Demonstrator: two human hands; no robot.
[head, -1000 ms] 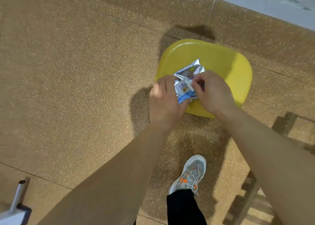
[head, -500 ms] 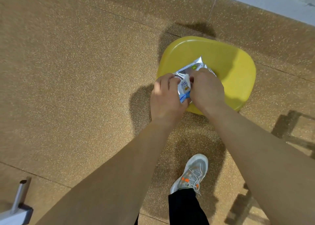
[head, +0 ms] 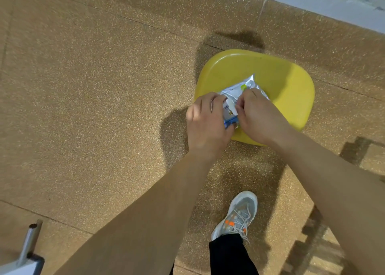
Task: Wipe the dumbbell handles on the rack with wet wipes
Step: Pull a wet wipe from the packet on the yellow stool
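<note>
The wet wipe pack [head: 248, 87] is held over the yellow stool [head: 291, 83], its long axis running from near left to far right. Its near end is gripped by the left hand [head: 205, 122], and its white flap [head: 231, 106] is pinched by the right hand [head: 260, 116].

Ochre-brown floor [head: 83, 87], sprinkled all over with fine pale specks and crossed by thin dark seam lines. At the top right edge, a plain pale grey strip [head: 333, 4]. Plain bright yellow stool [head: 277, 77]. Shiny silver wet wipes pack [head: 249, 86] with white label, white flap, 1 small green spot and 1 blue band at the near end. Light grey and white shoe [head: 239, 210] with white laces and small orange marks. Plain black trouser leg [head: 227, 256]. At the bottom left, a silver-grey metal tube [head: 29, 241] above a white panel [head: 16, 268] with dark corner.
</note>
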